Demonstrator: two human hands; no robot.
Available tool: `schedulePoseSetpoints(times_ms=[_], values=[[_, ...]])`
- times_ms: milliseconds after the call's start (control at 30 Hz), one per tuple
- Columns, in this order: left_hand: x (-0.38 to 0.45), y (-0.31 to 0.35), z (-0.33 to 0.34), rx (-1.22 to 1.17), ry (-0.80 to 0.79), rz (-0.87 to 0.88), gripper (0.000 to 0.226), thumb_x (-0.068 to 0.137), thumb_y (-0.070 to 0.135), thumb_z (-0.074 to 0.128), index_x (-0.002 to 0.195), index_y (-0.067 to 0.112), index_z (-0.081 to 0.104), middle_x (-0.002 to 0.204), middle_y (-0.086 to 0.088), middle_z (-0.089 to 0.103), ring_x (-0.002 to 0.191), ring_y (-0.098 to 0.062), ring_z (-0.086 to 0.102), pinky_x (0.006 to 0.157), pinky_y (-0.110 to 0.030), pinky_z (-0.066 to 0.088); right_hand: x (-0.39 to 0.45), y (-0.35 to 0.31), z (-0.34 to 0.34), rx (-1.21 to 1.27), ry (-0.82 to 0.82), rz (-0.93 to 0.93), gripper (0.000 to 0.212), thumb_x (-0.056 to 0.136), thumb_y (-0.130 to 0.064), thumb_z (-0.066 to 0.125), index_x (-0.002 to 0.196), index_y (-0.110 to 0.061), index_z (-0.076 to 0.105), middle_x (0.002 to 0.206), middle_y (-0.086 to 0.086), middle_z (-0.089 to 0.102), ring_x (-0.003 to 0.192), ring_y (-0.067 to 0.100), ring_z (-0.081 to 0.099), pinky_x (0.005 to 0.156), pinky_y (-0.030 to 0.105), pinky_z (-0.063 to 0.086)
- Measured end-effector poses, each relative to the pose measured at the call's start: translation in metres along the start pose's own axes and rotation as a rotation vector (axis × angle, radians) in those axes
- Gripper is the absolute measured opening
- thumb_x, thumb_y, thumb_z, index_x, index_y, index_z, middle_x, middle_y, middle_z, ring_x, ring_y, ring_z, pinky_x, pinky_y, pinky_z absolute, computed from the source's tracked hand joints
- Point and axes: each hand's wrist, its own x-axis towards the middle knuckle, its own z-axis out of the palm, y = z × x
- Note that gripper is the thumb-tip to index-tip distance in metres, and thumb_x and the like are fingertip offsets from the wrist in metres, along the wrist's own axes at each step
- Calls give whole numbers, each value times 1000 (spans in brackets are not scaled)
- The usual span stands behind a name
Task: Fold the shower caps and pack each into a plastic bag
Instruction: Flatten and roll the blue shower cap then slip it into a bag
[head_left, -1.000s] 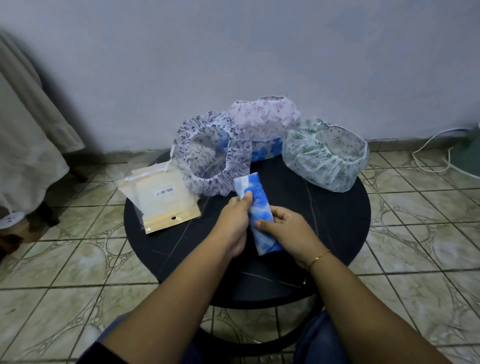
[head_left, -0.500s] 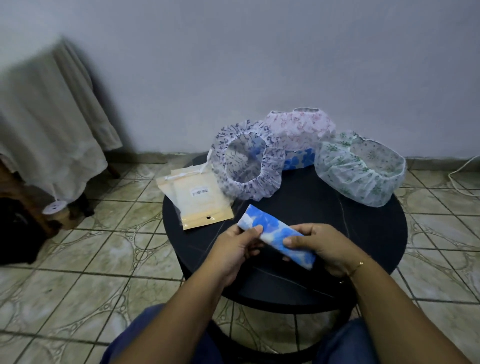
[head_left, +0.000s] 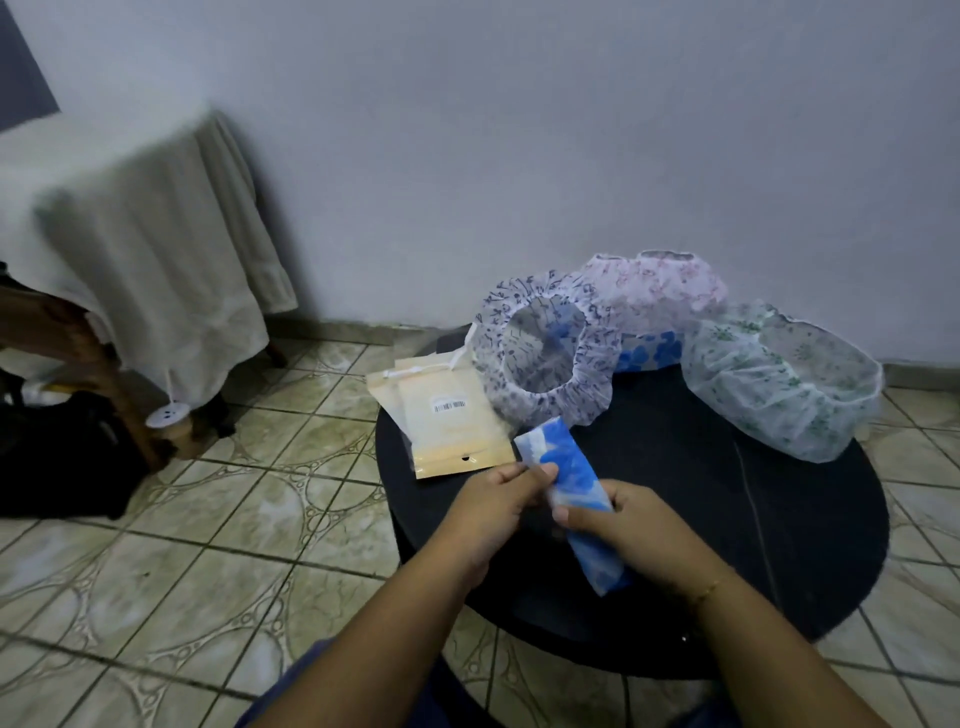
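head view: folded blue cap (head_left: 563, 480) pinched by left hand (head_left: 493, 506) and right hand (head_left: 631, 530), partly hidden; round black table (head_left: 753, 519) at 3 o'clock, tiled floor (head_left: 208, 545).

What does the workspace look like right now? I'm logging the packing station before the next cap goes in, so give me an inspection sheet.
Surface: round black table, on a tiled floor.
Job's things: folded blue cap held above the table; stack of plastic bags at the table's left edge; purple-print cap, pink-print cap and green-print cap unfolded at the back; another blue-flowered cap under the pink one.
Clutter: nothing seen.
Hands: left hand pinches the folded cap's upper part; right hand grips its lower part.
Cables: nothing seen.
Surroundings: pale wall; cloth-draped furniture at left, blurred.
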Motion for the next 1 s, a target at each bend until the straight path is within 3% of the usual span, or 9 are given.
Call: schedulePoseSetpoints(times_ms=[100,200,333,500,567,700,767,867,1000], values=[[4,10,-14,177,51,61,29,87,39,61,78,13,71,83,-9,72,74,-16,65,71,-26,49,7,-3,13,42,37,-37,9,78,-14,74,83,-10,69,77,9,69,67,16,61,65,31,48],[9,27,-32,376,195,139,37,83,53,58,80,18,68,82,-2,70,66,-12,61,72,-27,47,10,-6,21,135,46,-29,4,80,-9,71,82,-8,67,73,12,70,56,14,63,55,25,50],[23,48,-60,502,515,278,30,91,42,58,80,15,66,70,5,63,63,-11,56,66,-26,44,13,-11,28,190,44,-21,4,82,-6,69,84,-5,65,74,15,69,51,9,63,47,20,48],[55,56,-100,256,752,220,9,86,26,58,88,18,61,84,-9,65,75,-25,60,66,-32,46,19,-13,31,184,44,2,6,81,-7,70,86,-6,66,73,13,70,51,9,64,48,20,48],[65,59,-111,258,760,165,13,86,22,57,94,12,60,81,-5,59,71,-20,53,60,-29,39,21,-13,31,190,37,12,7,81,-8,70,87,-7,66,72,12,70,51,10,64,48,20,48],[82,63,-119,333,713,43,17,86,21,60,76,12,51,75,-11,46,68,-22,42,56,-29,27,23,-14,31,180,27,13,6,81,-7,70,86,-7,66,70,11,70,51,10,65,48,20,49],[87,65,-121,334,719,6,21,85,25,64,86,6,56,84,-12,55,73,-24,48,54,-27,29,23,-15,30,189,22,18,7,81,-7,69,87,-7,65,71,12,69,51,10,65,48,20,49],[91,66,-122,389,704,-51,47,82,33,71,110,-2,58,103,-14,64,77,-25,54,54,-27,34,23,-15,29,201,18,22,7,81,-7,69,87,-7,65,72,12,70,51,10,65,48,20,49],[90,61,-121,464,656,-121,51,79,30,76,114,-3,57,101,-13,60,81,-25,54,63,-30,40,20,-13,27,201,19,8,8,81,-9,70,88,-7,66,73,12,71,54,11,66,50,21,49]])
